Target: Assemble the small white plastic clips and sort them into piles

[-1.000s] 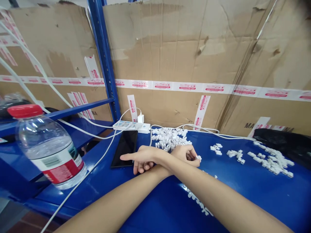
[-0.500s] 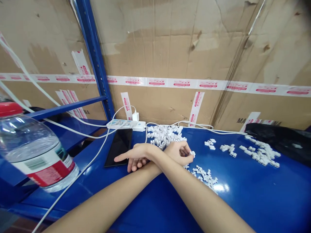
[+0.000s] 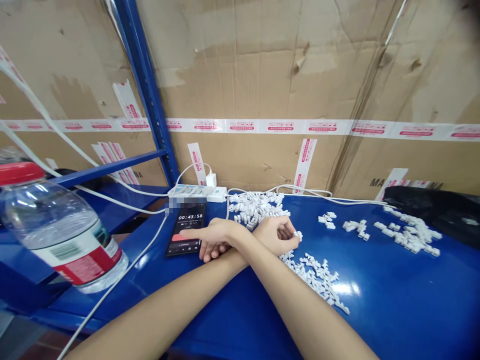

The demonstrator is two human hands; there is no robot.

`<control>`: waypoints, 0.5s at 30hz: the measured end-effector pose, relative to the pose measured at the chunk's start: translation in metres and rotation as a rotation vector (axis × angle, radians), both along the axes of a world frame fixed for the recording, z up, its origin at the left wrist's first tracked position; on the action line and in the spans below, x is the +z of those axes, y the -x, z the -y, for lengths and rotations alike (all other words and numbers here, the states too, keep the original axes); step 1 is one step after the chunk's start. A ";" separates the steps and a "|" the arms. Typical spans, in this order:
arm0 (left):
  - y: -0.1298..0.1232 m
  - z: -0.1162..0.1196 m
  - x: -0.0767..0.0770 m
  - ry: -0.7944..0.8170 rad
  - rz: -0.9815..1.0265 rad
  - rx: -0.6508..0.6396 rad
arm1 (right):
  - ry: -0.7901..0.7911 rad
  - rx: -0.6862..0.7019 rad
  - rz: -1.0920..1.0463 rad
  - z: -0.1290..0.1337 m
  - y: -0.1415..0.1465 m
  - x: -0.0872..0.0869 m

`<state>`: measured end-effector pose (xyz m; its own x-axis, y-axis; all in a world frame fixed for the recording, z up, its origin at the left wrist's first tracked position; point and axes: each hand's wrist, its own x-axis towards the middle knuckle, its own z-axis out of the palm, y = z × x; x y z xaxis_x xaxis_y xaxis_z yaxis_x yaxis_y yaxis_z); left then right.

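My forearms cross, the right over the left. My left hand (image 3: 274, 235), reaching to the right side, pinches a small white plastic piece (image 3: 298, 235) between thumb and fingertips. Stretched out to the left, my right hand (image 3: 214, 237) has a digit extended over the lit screen of a black phone (image 3: 189, 250); whether it touches the glass I cannot tell. Its other fingers hang loosely curled with nothing in them. The phone shows a running-clock style readout. Behind my wrists lies a heap of similar white pieces (image 3: 258, 206), and another heap (image 3: 318, 275) spreads beside my right forearm.
Small clusters of white pieces (image 3: 410, 231) lie on the blue tabletop (image 3: 393, 300) to the right, near a black plastic bag (image 3: 431, 210). A power strip (image 3: 215, 194) with cables sits at the back. A water bottle (image 3: 71, 235) stands left, beside a blue post (image 3: 146, 75).
The phone's dark screen has lit up and shows a time readout. My hands stay nearly in place, and the view has shifted slightly.
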<state>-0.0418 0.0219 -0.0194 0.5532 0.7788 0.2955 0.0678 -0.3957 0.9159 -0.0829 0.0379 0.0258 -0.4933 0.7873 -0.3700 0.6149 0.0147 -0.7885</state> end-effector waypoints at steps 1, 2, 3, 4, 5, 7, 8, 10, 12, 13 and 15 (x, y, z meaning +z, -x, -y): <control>0.000 0.000 0.000 -0.006 0.000 -0.003 | 0.014 0.003 -0.006 0.000 -0.001 -0.001; 0.000 0.001 0.001 -0.012 0.002 -0.005 | 0.017 -0.008 -0.011 0.000 -0.001 -0.003; 0.001 0.001 0.001 -0.018 0.002 -0.008 | -0.001 -0.032 -0.021 0.000 -0.001 -0.003; 0.001 0.001 0.001 -0.024 0.003 -0.008 | -0.047 -0.067 -0.039 0.000 -0.001 -0.004; 0.001 0.002 0.002 -0.030 0.003 -0.008 | -0.106 -0.100 -0.062 0.001 -0.001 -0.004; 0.002 0.003 0.003 -0.039 0.001 -0.011 | -0.255 -0.150 -0.123 0.002 0.000 -0.003; 0.002 0.004 0.003 -0.041 0.001 -0.012 | -0.343 -0.173 -0.152 0.004 0.000 -0.002; 0.002 0.005 0.004 -0.037 0.004 -0.013 | -0.523 -0.215 -0.164 0.006 0.001 0.000; 0.002 0.005 0.004 -0.034 0.008 -0.010 | -0.665 -0.231 -0.126 0.008 0.001 0.002; 0.002 0.005 0.003 -0.034 0.009 -0.009 | -0.706 -0.229 -0.100 0.009 0.000 0.003; 0.001 0.006 0.003 -0.035 0.011 -0.008 | -0.733 -0.217 -0.065 0.011 -0.001 0.004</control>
<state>-0.0433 0.0163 -0.0162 0.5559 0.7637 0.3282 0.0548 -0.4277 0.9023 -0.0822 0.0270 0.0294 -0.3028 0.9018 0.3084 0.6162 0.4321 -0.6584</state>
